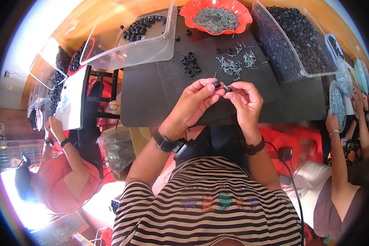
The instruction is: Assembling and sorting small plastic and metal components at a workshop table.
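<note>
Above the near part of the black table point(147, 106), my two hands are nearly touching. Thumb and fingers of my left hand point(192, 102) pinch a small round black cap point(217, 84); a thin screw or nail tip shows just above it. My right hand point(247, 102) pinches a second black cap point(228, 89), with a bit of a metal screw showing at its top. Just beyond my left hand stands a group of black caps point(190, 64). Past my right hand lie loose silvery screws in two piles, a larger pile point(229, 66) and a smaller pile point(250, 60).
A red wavy-rimmed bowl point(186, 15) of screws sits at the far edge. Clear plastic bins holding black parts flank it, a left bin point(123, 57) and a right bin point(301, 67). Co-workers sit both sides: a left person point(76, 174) and a right person point(336, 205). A cable point(294, 184) hangs right.
</note>
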